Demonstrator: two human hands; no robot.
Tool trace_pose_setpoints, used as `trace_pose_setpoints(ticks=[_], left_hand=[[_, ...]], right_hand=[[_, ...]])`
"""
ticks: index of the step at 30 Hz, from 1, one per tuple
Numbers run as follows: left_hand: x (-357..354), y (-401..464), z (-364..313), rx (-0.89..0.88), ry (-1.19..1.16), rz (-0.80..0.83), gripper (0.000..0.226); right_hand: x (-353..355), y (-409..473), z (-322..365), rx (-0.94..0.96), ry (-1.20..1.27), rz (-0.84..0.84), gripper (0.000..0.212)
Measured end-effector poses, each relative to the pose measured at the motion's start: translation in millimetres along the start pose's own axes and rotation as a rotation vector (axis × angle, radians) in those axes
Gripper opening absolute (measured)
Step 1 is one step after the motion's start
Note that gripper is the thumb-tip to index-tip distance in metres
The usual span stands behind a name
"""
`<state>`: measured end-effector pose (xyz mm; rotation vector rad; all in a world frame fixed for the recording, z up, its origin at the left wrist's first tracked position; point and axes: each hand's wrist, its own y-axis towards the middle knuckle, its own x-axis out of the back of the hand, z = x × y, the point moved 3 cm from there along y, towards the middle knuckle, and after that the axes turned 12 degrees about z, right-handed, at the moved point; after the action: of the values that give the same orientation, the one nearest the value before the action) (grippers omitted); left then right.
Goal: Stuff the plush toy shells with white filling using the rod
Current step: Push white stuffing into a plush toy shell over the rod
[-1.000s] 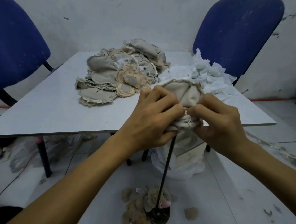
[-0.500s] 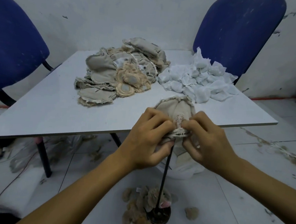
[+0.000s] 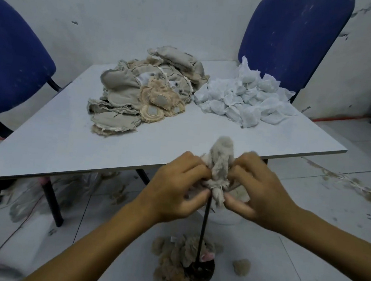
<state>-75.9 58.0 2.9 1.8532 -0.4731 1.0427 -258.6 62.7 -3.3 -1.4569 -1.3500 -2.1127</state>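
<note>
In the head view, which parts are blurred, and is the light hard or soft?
Head view: motion blur smears the left hand, the right hand and the plush shell they grip; the shell pile and white filling on the table stay sharp; the light is soft and dim, with no glare; the wide lens bends the table edges.

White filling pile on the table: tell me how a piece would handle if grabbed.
Filling looks like crumpled, tissue-like wads, so probably light and squashy. Pieces lie loosely heaped, so one likely lifts free, perhaps nudging neighbours. Irregular shapes suggest little rolling on the table.
</note>
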Motion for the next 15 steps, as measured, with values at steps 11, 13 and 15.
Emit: trace_pose_setpoints(ticks=[11,13,15], left_hand=[[59,69,-1,0.257,-0.369,-0.325,0.019],[53,67,7,0.343,-0.401,-0.374,0.02],[44,64,14,0.429,-0.415,-0.422,0.025]], right_hand=[[57,74,-6,-0.258,0.277,-0.275,0.016],[50,75,-12,-0.289,0.408,-0.2,0.011],[43,74,-16,-0.268,0.513,-0.074,0.012]])
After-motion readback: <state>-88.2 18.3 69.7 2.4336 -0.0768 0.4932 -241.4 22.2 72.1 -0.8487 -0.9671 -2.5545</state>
